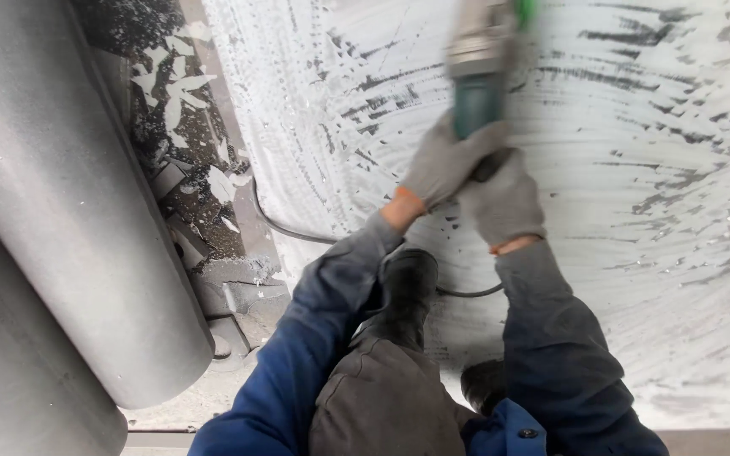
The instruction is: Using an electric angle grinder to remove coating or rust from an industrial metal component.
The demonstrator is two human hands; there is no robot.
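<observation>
Knees in dark grey trousers (382, 397) sit nearest, with blue sleeves (297, 355) running forward over a black boot (407, 291); a second boot toe (483, 384) shows just beside the right sleeve. Further out, the left hand (441, 160) and right hand (504, 198), both in grey gloves, are wrapped tight around the green body of a power tool (476, 101), the left above and the right just beneath it; the tool's head is blurred near the top edge, against the pale curved metal surface (652, 253); its black cable (297, 232) trails down behind the arms. Judging by the marks, much of the surface looks already worked to bare whitish metal, though dark streaks (635, 34) remain toward the top and right; scraps of pale debris (171, 84) lie on the dark floor to the left, beside large grey pipes (61, 211).
</observation>
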